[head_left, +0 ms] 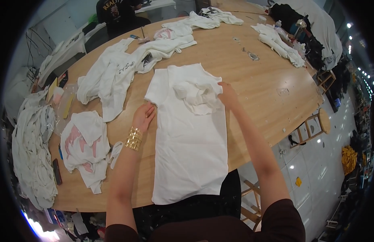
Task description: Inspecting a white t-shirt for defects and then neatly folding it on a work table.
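White cloth makes up the one garment (191,161) spread at the centre, its 6 o'clock end reaching past the edge of the single wooden table (267,105), with one crumpled bunch of fabric (197,97) toward 12. At 10 o'clock the left hand (144,117) lays its fingers along the side edge; whether they grip, I cannot tell. At 1 o'clock the right hand (227,96) has its fingertips clamped on the opposite edge. Beyond, toward 9, lie one pink-printed garment (83,141) and one tall heap of pale clothing (33,149), layers uncountable; at 10, one black-lettered garment (108,76). One wooden stool (324,120) stands at 3. Farthest, at 11, one dark-shirted person (114,18).
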Motion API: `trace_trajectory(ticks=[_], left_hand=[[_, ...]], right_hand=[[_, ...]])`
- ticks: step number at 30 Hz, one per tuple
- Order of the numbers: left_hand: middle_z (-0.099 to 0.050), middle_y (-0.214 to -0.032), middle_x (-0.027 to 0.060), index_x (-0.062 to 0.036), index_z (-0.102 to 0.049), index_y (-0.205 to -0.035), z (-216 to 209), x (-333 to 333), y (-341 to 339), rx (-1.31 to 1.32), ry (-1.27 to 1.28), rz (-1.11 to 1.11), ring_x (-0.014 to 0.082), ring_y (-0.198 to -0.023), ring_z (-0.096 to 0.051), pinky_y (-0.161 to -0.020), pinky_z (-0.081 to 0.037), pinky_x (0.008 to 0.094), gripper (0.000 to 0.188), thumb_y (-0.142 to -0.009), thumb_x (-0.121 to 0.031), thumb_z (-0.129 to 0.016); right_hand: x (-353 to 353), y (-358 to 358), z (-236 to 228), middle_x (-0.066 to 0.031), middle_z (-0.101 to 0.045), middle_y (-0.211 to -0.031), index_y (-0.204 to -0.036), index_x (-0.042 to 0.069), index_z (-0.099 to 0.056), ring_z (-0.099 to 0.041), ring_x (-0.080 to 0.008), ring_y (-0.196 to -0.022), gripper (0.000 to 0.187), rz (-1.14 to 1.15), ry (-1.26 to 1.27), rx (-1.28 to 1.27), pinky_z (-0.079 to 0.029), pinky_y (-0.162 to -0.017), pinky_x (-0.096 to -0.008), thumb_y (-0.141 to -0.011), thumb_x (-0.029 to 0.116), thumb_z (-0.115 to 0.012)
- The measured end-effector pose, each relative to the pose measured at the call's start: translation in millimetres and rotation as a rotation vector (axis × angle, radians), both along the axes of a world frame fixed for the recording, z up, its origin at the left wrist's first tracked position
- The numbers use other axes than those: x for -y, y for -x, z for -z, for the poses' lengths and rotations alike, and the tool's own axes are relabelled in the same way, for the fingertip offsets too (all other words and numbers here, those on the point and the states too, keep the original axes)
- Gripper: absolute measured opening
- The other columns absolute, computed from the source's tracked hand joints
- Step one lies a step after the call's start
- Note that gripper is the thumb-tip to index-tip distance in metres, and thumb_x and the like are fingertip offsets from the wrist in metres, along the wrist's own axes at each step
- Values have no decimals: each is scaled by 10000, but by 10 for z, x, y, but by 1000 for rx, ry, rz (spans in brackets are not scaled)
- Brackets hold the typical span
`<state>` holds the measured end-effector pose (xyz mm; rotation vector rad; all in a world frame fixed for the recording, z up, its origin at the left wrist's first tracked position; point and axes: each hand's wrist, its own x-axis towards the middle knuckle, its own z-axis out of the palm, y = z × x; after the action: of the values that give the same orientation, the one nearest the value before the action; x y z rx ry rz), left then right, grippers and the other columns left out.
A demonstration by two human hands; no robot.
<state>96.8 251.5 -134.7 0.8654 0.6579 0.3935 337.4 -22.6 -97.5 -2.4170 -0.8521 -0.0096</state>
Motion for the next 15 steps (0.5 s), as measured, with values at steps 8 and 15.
trace_trajectory(ticks=[8,15], left_hand=[[-620,-888,67,-50,-565,-1069,-188,-31,-764,-251,-21,-46,230,-831,-593,-756,-459,309,297,-805,-158,-648],[-345,-1400,96,-119,-328,-1365,-309,881,-945,-84,-1691,471,276,-1318,-255,-1057,-199,438,529,-861,-186,-472]], right_hand=[[-515,628,309,-141,-412,-1317,-1274,191,-446,-369,-317,-1236,471,-371,-61,324,-287,-1003,-499,-837,336,-540],[-409,691,342,-71,-449,-1301,-1077,164,-617,-264,-290,-1312,325,-376,99,400,-185,-1052,-531,-860,367,-484]])
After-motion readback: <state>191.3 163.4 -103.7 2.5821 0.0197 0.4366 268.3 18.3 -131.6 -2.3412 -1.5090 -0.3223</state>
